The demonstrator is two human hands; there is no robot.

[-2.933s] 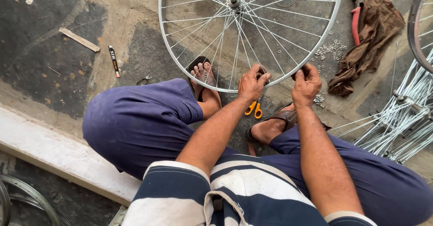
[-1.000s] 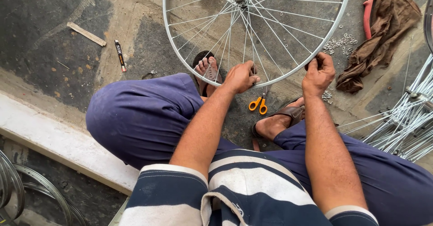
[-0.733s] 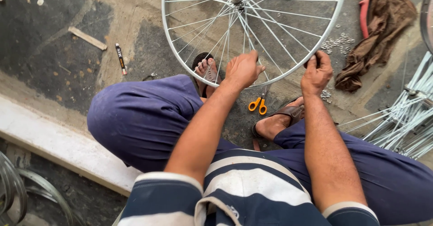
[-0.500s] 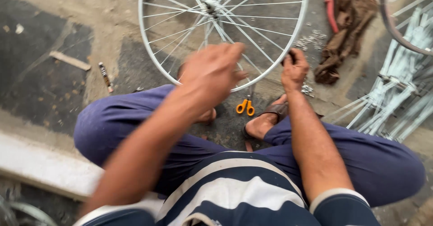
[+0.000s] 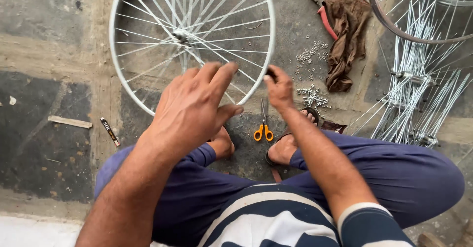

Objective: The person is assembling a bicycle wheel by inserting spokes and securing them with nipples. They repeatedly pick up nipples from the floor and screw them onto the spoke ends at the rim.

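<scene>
Concrete floor; L hand spread, R hand pinching wheel rim.

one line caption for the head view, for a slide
Right hand pinches spoked bicycle wheel's rim; left hand hovers open above it.

Navy-and-white striped short-sleeved shirt, dark blue trousers, dark sandals, bare forearms.

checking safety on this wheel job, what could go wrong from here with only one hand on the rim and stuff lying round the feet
1. Only the right hand pinches the wheel rim; the left hand is lifted off, so the wheel might slip or turn.
2. The orange-handled scissors lie between the bare feet, close enough to nick a foot.
3. The small metal bits scattered on the floor could get knocked about and lost.
</scene>
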